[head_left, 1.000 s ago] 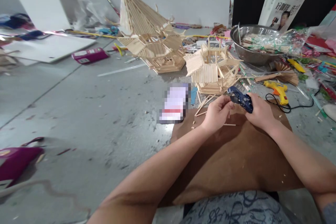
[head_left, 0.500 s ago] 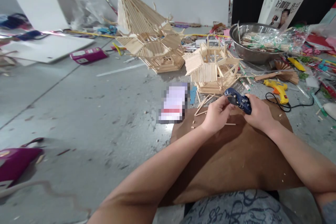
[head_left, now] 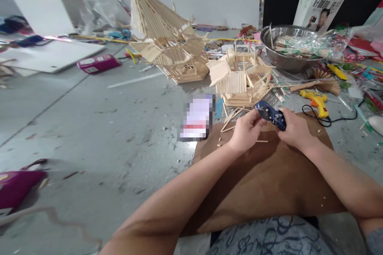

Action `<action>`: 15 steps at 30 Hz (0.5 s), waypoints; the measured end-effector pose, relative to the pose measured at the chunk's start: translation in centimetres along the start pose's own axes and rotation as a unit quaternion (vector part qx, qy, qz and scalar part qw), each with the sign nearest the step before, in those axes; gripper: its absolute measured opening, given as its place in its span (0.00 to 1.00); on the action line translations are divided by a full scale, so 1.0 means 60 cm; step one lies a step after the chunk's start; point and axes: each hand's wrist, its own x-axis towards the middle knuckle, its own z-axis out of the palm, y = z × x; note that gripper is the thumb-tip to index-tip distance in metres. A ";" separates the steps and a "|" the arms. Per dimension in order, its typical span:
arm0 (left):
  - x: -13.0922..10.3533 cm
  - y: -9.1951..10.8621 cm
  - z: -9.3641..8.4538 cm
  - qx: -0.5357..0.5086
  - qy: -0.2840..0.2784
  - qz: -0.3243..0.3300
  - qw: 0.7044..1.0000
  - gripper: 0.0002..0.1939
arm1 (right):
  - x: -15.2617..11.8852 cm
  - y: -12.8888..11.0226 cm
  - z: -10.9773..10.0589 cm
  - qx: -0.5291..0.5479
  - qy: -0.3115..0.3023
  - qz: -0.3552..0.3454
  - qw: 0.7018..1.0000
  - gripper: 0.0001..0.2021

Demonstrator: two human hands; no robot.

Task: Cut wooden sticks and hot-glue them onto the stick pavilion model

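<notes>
My right hand (head_left: pixel 296 128) is closed around a dark blue hand tool (head_left: pixel 271 116) with whitish flecks on it; its exact kind does not show. Beside the tool's left end, my left hand (head_left: pixel 245 131) has its fingers pinched together, and what they hold, if anything, is hidden. Both hands are above a brown sheet (head_left: pixel 263 179). A thin wooden stick (head_left: pixel 262 141) lies just below them. Farther left, more loose sticks (head_left: pixel 230 118) and short cut bits rest near the sheet's edge. Just beyond the hands stands a small, open-topped stick-built house (head_left: pixel 237 81).
Behind on the left rises a taller stick model (head_left: pixel 176 53) with a pointed roof. A phone (head_left: pixel 197 117) lies left of the sheet. On the right are a yellow glue gun (head_left: pixel 317 101) with a black cord, a metal bowl (head_left: pixel 287 61) of wrapped sticks, and scattered scraps.
The view has shifted very slightly. Both hands and the blue tool stay in nearly the same place.
</notes>
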 end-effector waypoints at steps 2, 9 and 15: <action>0.000 -0.001 0.001 0.000 0.000 0.003 1.000 0.04 | -0.001 -0.002 -0.002 -0.006 -0.006 0.009 1.000 0.20; 0.002 -0.006 0.003 -0.007 0.005 0.005 1.000 0.04 | -0.003 -0.006 -0.001 -0.031 0.004 0.013 0.999 0.20; 0.000 -0.006 0.003 -0.017 0.006 -0.019 1.000 0.05 | -0.004 -0.007 -0.001 -0.054 0.011 0.007 0.998 0.18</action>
